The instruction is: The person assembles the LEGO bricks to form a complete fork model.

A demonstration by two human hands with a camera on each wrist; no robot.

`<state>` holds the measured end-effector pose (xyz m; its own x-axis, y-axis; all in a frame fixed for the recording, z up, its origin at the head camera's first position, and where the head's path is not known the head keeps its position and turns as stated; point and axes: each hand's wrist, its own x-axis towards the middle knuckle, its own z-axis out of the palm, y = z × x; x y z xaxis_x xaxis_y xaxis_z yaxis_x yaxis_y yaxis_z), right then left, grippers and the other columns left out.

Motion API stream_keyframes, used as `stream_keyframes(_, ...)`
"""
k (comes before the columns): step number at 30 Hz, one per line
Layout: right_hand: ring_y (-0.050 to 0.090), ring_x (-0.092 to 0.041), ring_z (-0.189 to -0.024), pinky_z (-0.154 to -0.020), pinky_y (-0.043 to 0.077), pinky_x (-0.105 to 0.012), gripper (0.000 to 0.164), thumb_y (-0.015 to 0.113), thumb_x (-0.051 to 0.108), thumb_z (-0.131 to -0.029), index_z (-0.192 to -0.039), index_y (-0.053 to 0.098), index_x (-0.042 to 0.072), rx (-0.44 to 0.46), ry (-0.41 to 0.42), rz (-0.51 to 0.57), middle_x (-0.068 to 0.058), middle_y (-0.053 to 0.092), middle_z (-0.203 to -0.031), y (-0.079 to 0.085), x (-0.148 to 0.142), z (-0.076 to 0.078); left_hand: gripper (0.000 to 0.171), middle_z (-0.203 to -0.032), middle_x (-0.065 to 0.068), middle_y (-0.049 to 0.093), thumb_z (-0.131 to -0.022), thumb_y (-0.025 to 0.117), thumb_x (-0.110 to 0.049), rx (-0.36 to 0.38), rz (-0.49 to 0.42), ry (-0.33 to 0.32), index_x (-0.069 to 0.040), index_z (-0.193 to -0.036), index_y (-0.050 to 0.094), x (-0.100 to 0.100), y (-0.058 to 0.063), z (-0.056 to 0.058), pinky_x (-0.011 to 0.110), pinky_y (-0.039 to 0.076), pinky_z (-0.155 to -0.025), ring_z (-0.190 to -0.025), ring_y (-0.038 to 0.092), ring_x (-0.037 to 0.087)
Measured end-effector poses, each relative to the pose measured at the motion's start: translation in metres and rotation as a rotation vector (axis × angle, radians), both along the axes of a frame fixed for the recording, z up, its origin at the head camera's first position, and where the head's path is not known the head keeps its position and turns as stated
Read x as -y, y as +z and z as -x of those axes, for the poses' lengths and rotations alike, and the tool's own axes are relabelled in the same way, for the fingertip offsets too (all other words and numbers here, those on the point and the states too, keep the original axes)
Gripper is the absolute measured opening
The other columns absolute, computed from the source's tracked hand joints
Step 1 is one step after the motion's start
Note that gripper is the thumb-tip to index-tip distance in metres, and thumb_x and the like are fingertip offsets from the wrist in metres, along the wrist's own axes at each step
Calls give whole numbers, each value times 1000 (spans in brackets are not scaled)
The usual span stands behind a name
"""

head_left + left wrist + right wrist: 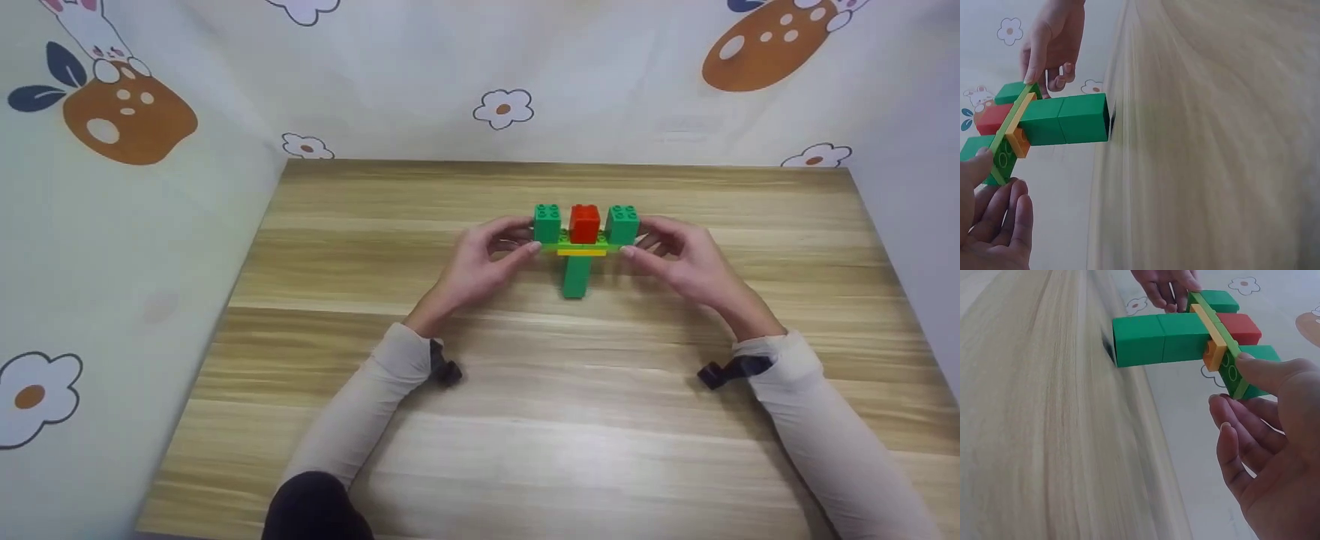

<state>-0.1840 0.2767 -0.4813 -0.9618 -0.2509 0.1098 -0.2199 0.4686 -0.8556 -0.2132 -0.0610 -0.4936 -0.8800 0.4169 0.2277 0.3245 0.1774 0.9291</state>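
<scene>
A T-shaped build of toy building blocks stands between both hands near the middle of the table in the head view. Its stem is two stacked green bricks (1064,119), topped by a small yellow plate (581,253) and a long light-green plate (1220,332). Along the top sit a left green brick (547,225), a red brick (585,225) and a right green brick (622,225). My left hand (484,259) pinches the plate's left end between thumb and fingers. At the other end, my right hand (679,259) pinches likewise. The stem's foot is right at the tabletop.
The wood-grain table (525,420) spreads around the build. Behind it and along the left hangs a pale cloth (390,82) printed with flowers and rabbits. Dark wrist-worn devices sit at the left cuff (409,356) and right cuff (787,360).
</scene>
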Motion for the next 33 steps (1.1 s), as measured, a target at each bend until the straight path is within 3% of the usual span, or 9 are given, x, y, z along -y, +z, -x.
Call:
stream_keyframes(6,70,-14,-97,-83,58,-19,51,77,27,-103,-147,65,5,14,-49,5,-13,76,-116,-1,0,2,46,-121,8,81,-102,79,-22,19,10,54,-11,-144,67,-8,-1,2,30,63,-101,-110,78,17)
stream_keyframes(13,71,-16,-99,-81,59,-18,55,74,34,-104,-151,62,7,56,-99,12,-18,78,-123,-2,1,4,49,-116,4,83,-103,77,-32,53,16,94,-20,-148,64,-15,-5,6,35,63,-102,-107,80,17)
stream_keyframes(17,74,-19,-103,-82,60,-17,57,75,35,-104,-152,61,8,98,-117,8,-19,78,-127,-5,1,4,48,-115,4,84,-103,77,-30,66,41,97,-19,-148,65,-17,-6,8,35,64,-100,-107,81,18)
stream_keyframes(23,76,-26,-105,-80,60,-17,53,75,30,-104,-150,63,7,117,-110,-7,-21,78,-126,-10,0,6,47,-126,9,81,-107,71,-26,89,129,58,-11,-150,63,-17,-10,11,34,61,-106,-116,79,17)
stream_keyframes(29,78,-23,-93,-74,62,-22,53,72,37,-105,-147,66,5,136,-106,-31,-21,80,-119,-15,-2,7,51,-148,13,69,-110,66,-22,152,198,-21,-5,-156,55,-18,-12,10,35,54,-116,-134,70,20)
stream_keyframes(33,77,-20,-86,-72,63,-24,54,70,39,-107,-145,66,1,144,-79,-54,-21,81,-107,-19,-3,9,52,-153,16,65,-110,64,-23,161,220,-51,-1,-157,53,-18,-14,10,32,53,-117,-139,66,23)
